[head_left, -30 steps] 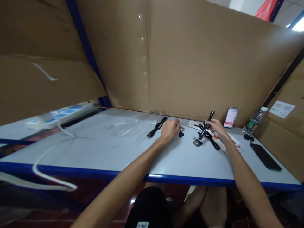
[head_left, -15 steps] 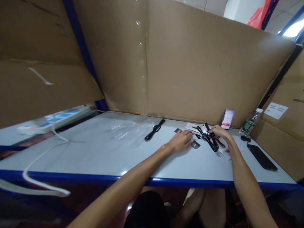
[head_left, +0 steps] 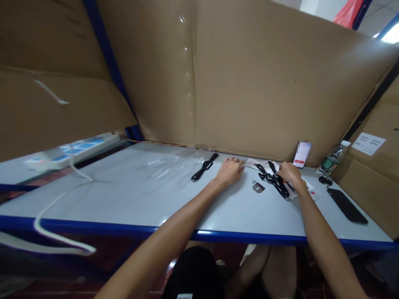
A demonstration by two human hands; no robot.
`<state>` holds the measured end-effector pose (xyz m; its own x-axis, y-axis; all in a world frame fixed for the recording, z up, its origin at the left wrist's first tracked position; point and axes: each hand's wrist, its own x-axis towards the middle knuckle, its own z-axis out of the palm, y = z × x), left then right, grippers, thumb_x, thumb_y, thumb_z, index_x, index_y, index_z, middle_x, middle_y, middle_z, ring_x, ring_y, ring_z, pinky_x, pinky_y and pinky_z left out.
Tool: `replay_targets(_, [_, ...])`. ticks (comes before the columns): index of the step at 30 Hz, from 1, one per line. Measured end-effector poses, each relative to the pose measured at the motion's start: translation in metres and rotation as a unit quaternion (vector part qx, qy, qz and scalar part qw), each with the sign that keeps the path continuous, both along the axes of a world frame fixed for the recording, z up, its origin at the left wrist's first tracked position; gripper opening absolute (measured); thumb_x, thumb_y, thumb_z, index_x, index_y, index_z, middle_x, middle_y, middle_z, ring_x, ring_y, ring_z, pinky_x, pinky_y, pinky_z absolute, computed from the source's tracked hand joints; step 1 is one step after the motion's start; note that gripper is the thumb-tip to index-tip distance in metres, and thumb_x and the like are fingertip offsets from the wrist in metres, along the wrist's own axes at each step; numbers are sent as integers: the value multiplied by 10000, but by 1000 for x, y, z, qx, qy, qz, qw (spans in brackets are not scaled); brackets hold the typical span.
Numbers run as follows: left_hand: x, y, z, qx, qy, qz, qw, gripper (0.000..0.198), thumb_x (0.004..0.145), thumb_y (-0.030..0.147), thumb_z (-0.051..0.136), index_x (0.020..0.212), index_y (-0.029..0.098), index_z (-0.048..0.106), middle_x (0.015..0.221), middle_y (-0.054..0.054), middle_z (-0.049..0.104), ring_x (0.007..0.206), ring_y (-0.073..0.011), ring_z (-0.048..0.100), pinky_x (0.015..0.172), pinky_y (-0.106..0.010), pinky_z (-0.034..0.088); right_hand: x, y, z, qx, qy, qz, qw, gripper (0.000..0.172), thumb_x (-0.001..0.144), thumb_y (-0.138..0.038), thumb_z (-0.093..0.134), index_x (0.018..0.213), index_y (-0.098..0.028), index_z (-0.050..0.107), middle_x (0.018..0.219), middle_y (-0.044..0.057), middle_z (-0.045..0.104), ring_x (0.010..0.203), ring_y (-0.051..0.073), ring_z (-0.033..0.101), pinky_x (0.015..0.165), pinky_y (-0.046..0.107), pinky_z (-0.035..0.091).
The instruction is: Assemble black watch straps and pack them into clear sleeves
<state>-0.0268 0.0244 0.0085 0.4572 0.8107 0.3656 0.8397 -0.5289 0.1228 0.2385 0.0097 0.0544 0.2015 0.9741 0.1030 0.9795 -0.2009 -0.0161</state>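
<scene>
My left hand (head_left: 230,171) rests low over the table, its fingers stretched forward and a little bent. Whatever lies under its palm is hidden. To its left lies a black spokeshave (head_left: 205,167) with two handles. On its other side is a small dark metal blade plate (head_left: 258,187), with a small screw-like piece (head_left: 253,181) by it. My right hand (head_left: 289,173) is closed at the edge of a pile of black spokeshaves (head_left: 274,181), its fingers around a black part there. Those fingertips are partly hidden. Printed papers (head_left: 251,162) lie beneath the pile.
A lit phone (head_left: 301,155) leans on the cardboard wall (head_left: 243,83). At right are a water bottle (head_left: 333,160), a round black item (head_left: 325,181) and a dark phone-like slab (head_left: 347,206). Clear plastic film (head_left: 171,166) lies left; a power strip (head_left: 77,151) trails a white cable (head_left: 51,211).
My left hand has drawn back to the left, away from the blade plate, and now covers where another dark plate showed. My right hand stays at the pile. The view has shifted slightly.
</scene>
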Motion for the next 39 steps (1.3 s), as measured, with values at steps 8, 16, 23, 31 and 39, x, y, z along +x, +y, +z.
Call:
replay_targets(8, [-56, 12, 3, -77, 72, 273, 956, 431, 920, 71, 402, 1252, 15, 671, 1274, -292, 614, 1208, -371, 546, 964, -425, 378, -64, -23, -10, -16, -29, 148, 988, 331, 979, -332, 519, 1202, -160, 694, 1177, 184, 721, 1087, 296, 683, 860, 324, 465])
replay_targets(16, [-55, 15, 1, -54, 52, 279, 957, 433, 938, 77, 356, 1194, 38, 703, 1263, -304, 610, 1188, -376, 569, 958, -439, 415, -80, -30, -23, -45, -100, 177, 978, 330, 969, -116, 427, 1181, -85, 679, 1146, 236, 711, 1061, 321, 699, 853, 356, 480])
replay_targets(23, [-46, 5, 8, -108, 12, 254, 961, 510, 886, -7, 363, 1349, 7, 576, 1211, -290, 657, 1146, -334, 650, 914, -373, 494, -85, -24, -25, 2, -4, 213, 977, 283, 959, -151, 491, 1084, -194, 740, 1108, 101, 760, 1035, 236, 693, 824, 258, 442])
replay_targets(31, [-46, 10, 7, -109, -63, 225, 966, 305, 911, 84, 460, 1073, 98, 719, 1129, -268, 694, 1115, -368, 667, 903, -437, 493, -57, -14, -10, 32, 3, 148, 989, 237, 940, -246, 563, 1063, -223, 765, 1108, 90, 765, 1078, 239, 677, 800, 258, 436])
replay_targets(39, [-26, 18, 10, -343, -582, 62, 735, 58, 942, 177, 537, 956, 159, 591, 646, -22, 631, 454, -101, 531, 516, -214, 449, -71, -22, -23, -8, -44, 198, 979, 318, 887, -142, 553, 1117, -189, 767, 1183, 151, 735, 1092, 267, 679, 856, 289, 458])
